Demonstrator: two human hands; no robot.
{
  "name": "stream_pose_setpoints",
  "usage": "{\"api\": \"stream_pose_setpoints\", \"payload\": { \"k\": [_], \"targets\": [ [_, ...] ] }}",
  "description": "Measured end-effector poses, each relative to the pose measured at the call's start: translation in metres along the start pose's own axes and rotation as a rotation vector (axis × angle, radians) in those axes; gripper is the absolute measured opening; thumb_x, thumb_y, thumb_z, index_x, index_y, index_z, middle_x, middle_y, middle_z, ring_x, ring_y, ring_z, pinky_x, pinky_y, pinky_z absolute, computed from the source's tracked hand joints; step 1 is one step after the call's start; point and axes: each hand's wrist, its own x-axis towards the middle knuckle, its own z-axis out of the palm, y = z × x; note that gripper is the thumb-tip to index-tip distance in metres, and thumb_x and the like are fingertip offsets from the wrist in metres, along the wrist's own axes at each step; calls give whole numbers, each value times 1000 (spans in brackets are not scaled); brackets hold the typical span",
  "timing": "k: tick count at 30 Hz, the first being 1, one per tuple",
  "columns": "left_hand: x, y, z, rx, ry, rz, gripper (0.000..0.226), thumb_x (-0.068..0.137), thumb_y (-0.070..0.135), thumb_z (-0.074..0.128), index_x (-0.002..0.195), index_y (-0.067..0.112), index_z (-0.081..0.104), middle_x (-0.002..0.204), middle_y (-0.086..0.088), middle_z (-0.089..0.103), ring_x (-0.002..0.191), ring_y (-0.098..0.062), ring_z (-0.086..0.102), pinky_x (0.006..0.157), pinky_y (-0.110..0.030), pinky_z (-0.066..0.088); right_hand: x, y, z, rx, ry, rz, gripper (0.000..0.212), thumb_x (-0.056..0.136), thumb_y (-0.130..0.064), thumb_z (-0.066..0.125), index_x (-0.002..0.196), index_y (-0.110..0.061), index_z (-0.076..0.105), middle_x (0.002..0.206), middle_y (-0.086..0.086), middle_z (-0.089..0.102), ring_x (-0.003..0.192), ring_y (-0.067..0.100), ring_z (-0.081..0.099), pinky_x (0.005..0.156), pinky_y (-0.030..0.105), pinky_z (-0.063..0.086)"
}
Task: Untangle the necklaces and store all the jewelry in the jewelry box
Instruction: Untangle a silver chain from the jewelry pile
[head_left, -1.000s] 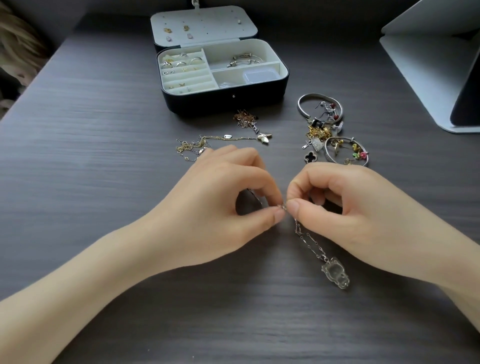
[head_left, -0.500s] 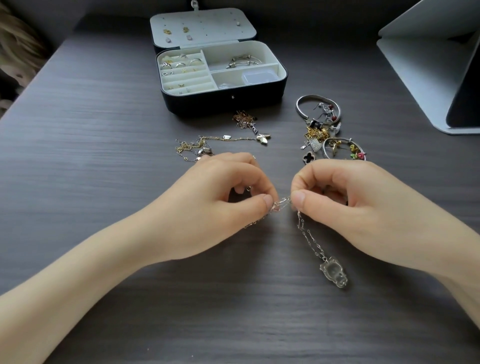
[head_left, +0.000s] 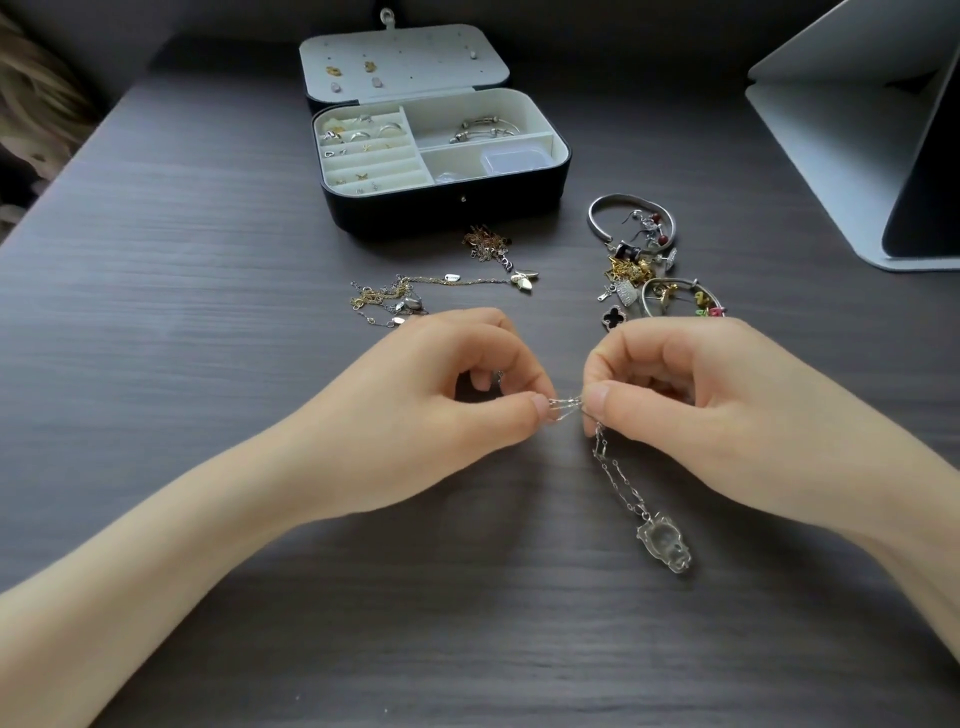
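My left hand (head_left: 447, 395) and my right hand (head_left: 696, 395) each pinch a silver chain necklace (head_left: 615, 473) between thumb and forefinger, a short stretch of chain taut between them. Its clear bear-shaped pendant (head_left: 666, 543) lies on the table below my right hand. The black jewelry box (head_left: 452, 202) stands open at the back, with rings, earrings and bangles in its cream compartments. Tangled gold and silver necklaces (head_left: 395, 301) lie left of centre. A small rose-gold chain heap (head_left: 488, 247) sits before the box.
A pile of bangles, charms and earrings (head_left: 644, 260) lies right of the box, just behind my right hand. A white stand (head_left: 852, 130) holding a dark screen occupies the back right corner. The dark wood-grain table (head_left: 182, 312) runs left to its edge.
My hands have drawn slightly apart, exposing a short stretch of chain between the fingertips. The pendant has shifted a little on the table.
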Motion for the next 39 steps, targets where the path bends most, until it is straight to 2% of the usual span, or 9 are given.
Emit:
{"api": "stream_pose_setpoints", "payload": {
  "k": [6, 8, 11, 17, 25, 27, 30, 32, 39],
  "targets": [
    [0, 0, -1, -7, 7, -6, 22, 70, 47, 54, 70, 30, 67, 78, 6, 56, 74, -13, 52, 72, -32, 43, 0, 1, 5, -15, 2, -36, 14, 82, -34, 53, 81, -24, 62, 66, -1, 66, 67, 28, 60, 68, 42, 48],
    [0, 0, 0, -10, 9, -6, 21, 71, 48, 54, 70, 31, 67, 78, 4, 55, 73, -13, 51, 72, -34, 43, -1, 0, 5, -21, -12, -54, 19, 81, -35, 50, 87, -25, 65, 64, -5, 66, 64, 19, 62, 68, 37, 49],
    [0, 1, 0, 2, 12, -1, 19, 72, 46, 54, 70, 32, 66, 78, 6, 55, 73, -14, 51, 72, -35, 42, -2, 0, 6, -62, 8, -101, 20, 83, -35, 54, 79, -23, 69, 60, -8, 65, 57, 9, 61, 61, 32, 49],
    [0, 0, 2, 84, 16, 14, 23, 74, 46, 50, 71, 29, 65, 77, 10, 55, 75, -13, 51, 70, -26, 39, -2, 0, 8, -168, 92, -138, 15, 79, -33, 59, 68, -25, 67, 58, -7, 60, 53, 16, 52, 54, 33, 43],
    [-1, -1, 4, 194, 15, 23, 21, 71, 44, 48, 67, 26, 58, 76, 9, 54, 78, -12, 51, 76, -28, 33, 1, -1, 5, 45, 107, -80, 17, 76, -30, 59, 69, -18, 68, 62, 3, 64, 64, 29, 57, 63, 41, 45],
    [-1, -1, 3, 217, 2, 22, 19, 70, 45, 47, 66, 28, 55, 77, 11, 54, 80, -11, 50, 79, -30, 34, 1, -1, 4, 113, 112, -44, 13, 74, -31, 59, 73, -22, 69, 63, -1, 66, 62, 26, 57, 64, 36, 47],
    [-1, -1, 2, 198, -13, 23, 16, 70, 45, 48, 65, 30, 54, 76, 13, 54, 80, -11, 50, 78, -29, 33, 1, -4, 4, 209, 98, 0, 14, 73, -28, 60, 71, -19, 71, 63, -3, 67, 57, 4, 55, 57, 16, 44],
    [-1, 0, 1, 169, -18, 23, 16, 69, 45, 50, 65, 31, 55, 76, 13, 54, 80, -11, 51, 76, -28, 32, 1, -5, 5, 269, 98, 16, 16, 73, -25, 60, 67, -14, 70, 61, -3, 66, 54, -1, 54, 54, 8, 41],
    [0, 2, 1, 79, -11, 35, 17, 70, 55, 55, 69, 38, 58, 75, 15, 55, 77, -11, 50, 74, -26, 37, 1, -8, 5, 338, 94, -4, 20, 79, -15, 65, 59, -15, 67, 53, -9, 62, 46, -1, 51, 51, 5, 36]
  ]
}}
